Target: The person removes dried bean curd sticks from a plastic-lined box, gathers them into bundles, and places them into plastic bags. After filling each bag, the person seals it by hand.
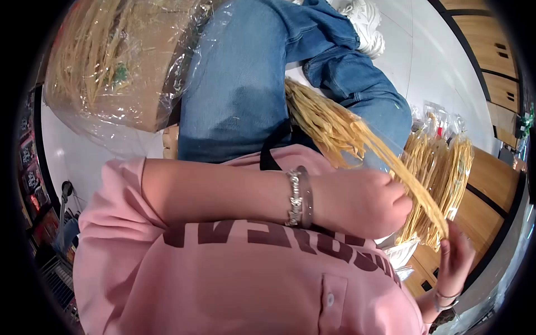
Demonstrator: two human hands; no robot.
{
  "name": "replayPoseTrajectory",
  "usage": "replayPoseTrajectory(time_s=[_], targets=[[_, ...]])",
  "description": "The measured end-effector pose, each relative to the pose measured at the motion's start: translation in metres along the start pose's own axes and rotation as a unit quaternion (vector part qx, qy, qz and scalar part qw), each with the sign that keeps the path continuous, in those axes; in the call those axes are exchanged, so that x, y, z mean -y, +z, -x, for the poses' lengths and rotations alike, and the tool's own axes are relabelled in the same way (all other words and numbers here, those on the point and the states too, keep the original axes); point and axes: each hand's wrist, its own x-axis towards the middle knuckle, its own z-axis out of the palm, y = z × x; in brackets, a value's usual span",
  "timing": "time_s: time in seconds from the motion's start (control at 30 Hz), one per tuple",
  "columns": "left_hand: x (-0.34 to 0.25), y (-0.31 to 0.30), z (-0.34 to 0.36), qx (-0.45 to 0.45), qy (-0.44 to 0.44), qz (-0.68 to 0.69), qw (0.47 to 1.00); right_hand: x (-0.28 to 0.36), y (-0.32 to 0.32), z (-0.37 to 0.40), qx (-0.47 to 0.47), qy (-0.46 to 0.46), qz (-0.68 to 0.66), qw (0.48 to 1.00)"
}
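Note:
My left hand [379,204] reaches across my chest with fingers curled closed, slightly blurred, right beside a long run of yellowish dried strips [410,181]. Whatever it grips is hidden. At the lower right, my right hand [458,254] pinches the far end of these strips between thumb and fingers. The strips stretch from a thicker bundle [329,120] lying on my lap between the legs of my blue jeans [234,84]. Bracelets circle both wrists.
A clear plastic bag [117,95] of similar strips and brown cardboard lies at the upper left. Bagged bundles [441,173] stand at the right beside wooden drawers [488,42]. A white coiled bundle [365,28] is at the top. A wire cart [58,276] shows lower left.

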Motion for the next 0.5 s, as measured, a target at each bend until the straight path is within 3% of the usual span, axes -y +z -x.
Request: replayPoseTrajectory(time_s=[0.17,0.3,0.5], targets=[[-0.011,0.014,0.012,0.012,-0.006,0.066,0.998,0.013,0.026,0.010,-0.007,0.048,0.049,0.998],[-0.010,0.010,0.013,0.030,0.014,0.053,0.998,0.013,0.023,0.008,-0.032,-0.102,0.219,0.970],[-0.007,0.003,0.013,0.053,0.028,0.052,0.997,0.010,0.010,0.003,-0.038,-0.217,0.314,0.923]])
